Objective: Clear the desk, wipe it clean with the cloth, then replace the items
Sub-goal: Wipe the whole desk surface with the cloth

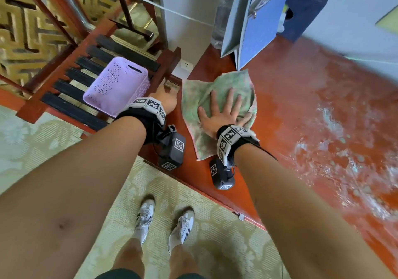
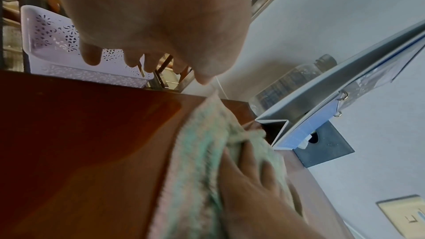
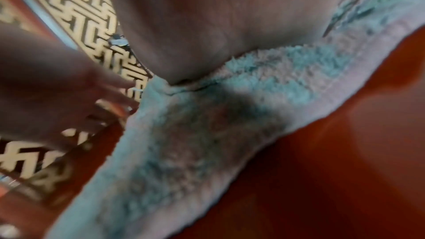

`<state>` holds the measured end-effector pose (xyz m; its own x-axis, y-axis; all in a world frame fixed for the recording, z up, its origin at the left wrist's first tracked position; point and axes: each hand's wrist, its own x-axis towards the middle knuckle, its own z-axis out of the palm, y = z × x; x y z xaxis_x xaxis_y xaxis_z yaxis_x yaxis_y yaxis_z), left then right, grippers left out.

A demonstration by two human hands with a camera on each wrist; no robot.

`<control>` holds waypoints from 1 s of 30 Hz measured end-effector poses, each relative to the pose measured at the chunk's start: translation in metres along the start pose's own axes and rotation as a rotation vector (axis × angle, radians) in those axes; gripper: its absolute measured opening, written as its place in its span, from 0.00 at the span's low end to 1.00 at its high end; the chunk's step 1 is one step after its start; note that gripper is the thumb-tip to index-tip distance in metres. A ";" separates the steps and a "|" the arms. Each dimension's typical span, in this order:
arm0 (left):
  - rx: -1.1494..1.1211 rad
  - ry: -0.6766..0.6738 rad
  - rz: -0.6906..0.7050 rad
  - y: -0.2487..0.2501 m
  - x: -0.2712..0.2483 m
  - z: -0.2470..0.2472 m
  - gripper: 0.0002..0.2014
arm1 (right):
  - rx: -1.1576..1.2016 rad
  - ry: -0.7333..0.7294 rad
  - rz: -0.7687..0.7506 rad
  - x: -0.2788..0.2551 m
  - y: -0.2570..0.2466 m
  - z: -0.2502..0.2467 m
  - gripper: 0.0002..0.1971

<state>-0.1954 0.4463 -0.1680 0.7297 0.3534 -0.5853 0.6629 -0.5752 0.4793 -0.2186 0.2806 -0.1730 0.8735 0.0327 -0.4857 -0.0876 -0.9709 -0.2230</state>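
R hand (image 1: 224,111) lies flat, fingers spread, palm pressing the cloth (image 1: 206,87) onto the desk (image 1: 301,110); grip wide, nothing curled round. Cloth, green-pink terry, is spread near the desk's far-left corner, one corner touching the blue folder (image 1: 258,26). L hand (image 1: 167,99) sits at the desk's left edge just beside the cloth, fingers over the edge and mostly hidden in head view; wrist cam shows them loosely bent w/ nothing held (image 2: 161,24). Folder stands at the desk's back edge, w/ a clear bottle (image 1: 221,20) and a dark box (image 1: 308,9) by it. Lilac basket (image 1: 117,85) rests on the slatted chair (image 1: 64,89) off the left edge.
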 end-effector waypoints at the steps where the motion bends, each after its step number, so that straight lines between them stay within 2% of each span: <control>1: -0.014 -0.034 0.015 -0.004 -0.002 0.000 0.41 | -0.012 -0.008 -0.055 -0.003 -0.012 0.006 0.35; 4: 0.025 -0.071 0.015 -0.018 -0.008 0.000 0.48 | -0.042 -0.032 -0.182 -0.014 -0.036 0.020 0.35; 7: 0.075 -0.052 -0.020 -0.030 -0.009 -0.001 0.51 | -0.017 -0.047 -0.200 -0.019 -0.035 0.024 0.35; 9: 0.123 -0.026 -0.016 -0.024 -0.015 0.001 0.48 | 0.020 -0.042 -0.188 -0.021 -0.026 0.023 0.36; 11: 0.195 0.046 0.026 -0.009 -0.021 0.010 0.41 | 0.060 -0.028 -0.136 -0.023 -0.015 0.020 0.36; 14: 0.279 0.147 0.154 0.021 -0.031 0.024 0.32 | 0.107 -0.016 -0.011 -0.022 0.012 0.012 0.37; 19: 0.500 0.027 0.468 0.057 -0.034 0.050 0.34 | 0.143 0.014 0.118 -0.019 0.066 -0.005 0.38; 21: 0.531 -0.010 0.526 0.070 -0.033 0.059 0.35 | 0.159 0.016 0.142 -0.017 0.076 -0.009 0.37; 27: 0.570 -0.059 0.333 0.104 -0.022 0.063 0.47 | 0.160 0.016 0.167 0.000 0.081 -0.021 0.36; 30: 0.688 -0.073 0.307 0.119 -0.020 0.059 0.50 | 0.148 -0.002 0.160 0.015 0.085 -0.032 0.37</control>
<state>-0.1408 0.3275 -0.1377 0.8358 0.0668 -0.5450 0.1600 -0.9791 0.1253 -0.1975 0.1906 -0.1722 0.8422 -0.1180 -0.5261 -0.2943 -0.9182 -0.2651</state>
